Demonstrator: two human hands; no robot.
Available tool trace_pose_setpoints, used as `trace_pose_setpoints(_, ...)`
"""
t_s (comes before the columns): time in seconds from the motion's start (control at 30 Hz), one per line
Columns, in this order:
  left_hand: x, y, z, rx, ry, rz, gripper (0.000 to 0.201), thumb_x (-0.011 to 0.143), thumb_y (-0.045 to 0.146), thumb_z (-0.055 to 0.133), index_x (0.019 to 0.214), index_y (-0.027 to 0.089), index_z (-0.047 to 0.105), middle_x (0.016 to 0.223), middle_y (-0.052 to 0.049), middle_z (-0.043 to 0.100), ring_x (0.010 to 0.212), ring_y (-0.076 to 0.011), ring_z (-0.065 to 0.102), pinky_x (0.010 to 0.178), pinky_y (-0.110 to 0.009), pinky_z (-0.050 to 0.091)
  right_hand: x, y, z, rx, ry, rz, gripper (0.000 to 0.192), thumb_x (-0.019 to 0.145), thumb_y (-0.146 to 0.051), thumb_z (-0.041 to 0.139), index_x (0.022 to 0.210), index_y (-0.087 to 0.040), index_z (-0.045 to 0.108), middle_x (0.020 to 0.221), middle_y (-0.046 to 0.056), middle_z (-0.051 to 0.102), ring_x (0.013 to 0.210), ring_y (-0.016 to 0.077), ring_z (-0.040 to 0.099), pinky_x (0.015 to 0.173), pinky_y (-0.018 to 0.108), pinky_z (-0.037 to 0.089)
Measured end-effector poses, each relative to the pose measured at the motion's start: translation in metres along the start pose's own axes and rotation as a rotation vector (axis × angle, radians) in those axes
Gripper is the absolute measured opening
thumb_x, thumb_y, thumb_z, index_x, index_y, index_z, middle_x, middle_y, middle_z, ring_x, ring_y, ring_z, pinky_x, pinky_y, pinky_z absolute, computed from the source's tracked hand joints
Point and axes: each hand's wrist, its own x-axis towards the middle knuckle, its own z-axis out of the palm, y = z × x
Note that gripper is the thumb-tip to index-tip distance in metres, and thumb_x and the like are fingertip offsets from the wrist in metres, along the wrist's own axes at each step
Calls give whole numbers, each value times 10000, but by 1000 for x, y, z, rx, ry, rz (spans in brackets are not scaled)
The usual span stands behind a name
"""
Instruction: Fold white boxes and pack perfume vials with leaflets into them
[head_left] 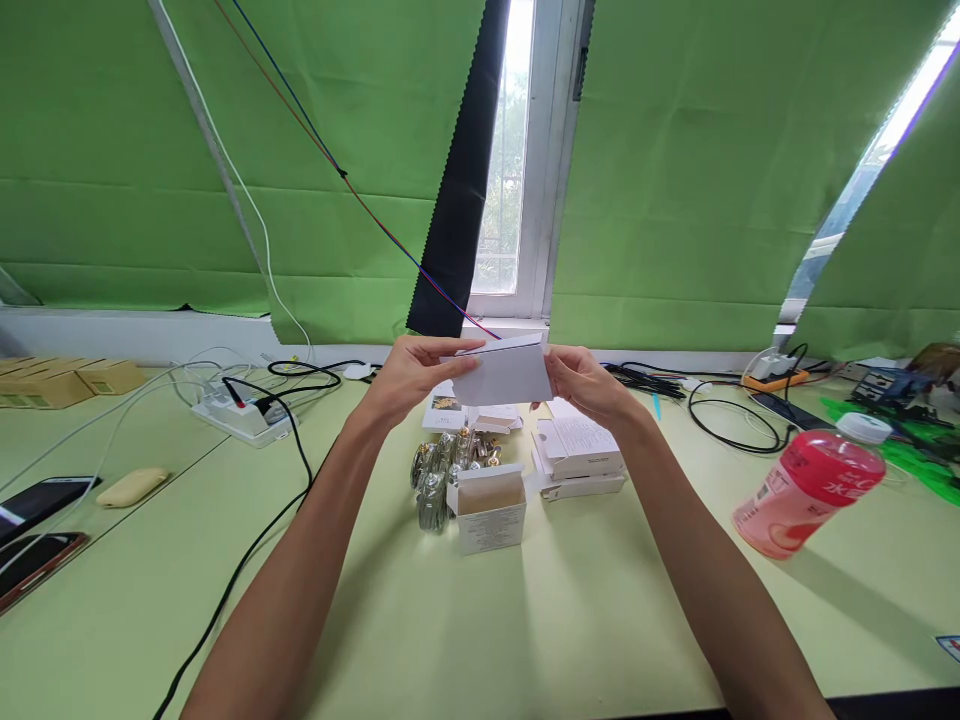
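On my feed I see the left hand (418,374), fingers pinching a raised, flattish white cardboard carton (506,377); shiny clear-wrapped bundles (433,505) outside an upright white cardboard box (491,527), already opened; the right hand (586,381) pinching the carton's other end; stacked white printed cartons (583,447), seemingly unopened

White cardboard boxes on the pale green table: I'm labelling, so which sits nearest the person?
The printed white cardboard box with a gaping top, right of the shiny metallic items; the other white cartons there lie farther back.
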Motion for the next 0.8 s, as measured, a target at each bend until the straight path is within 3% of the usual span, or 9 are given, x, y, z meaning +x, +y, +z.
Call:
trace_pose_setpoints(0.5,1,0,4,35,80,48,395,703,484,870,995,221,836,1028,-115,807,913,-228,717,750,-301,579,-2,-1,-2,-43,-10,5,534,849,-669,675,992,-158,740,813,24,673,690,118,624,677,292,607)
trace_pose_setpoints(0.8,-2,9,9,91,119,99,307,721,461,852,919,227,850,958,-89,814,852,-216,711,673,-277,551,-3,-4,-5,-100,-12,13,566,892,-690,601,1080,-182,764,1001,77,765,948,188,712,898,356,573)
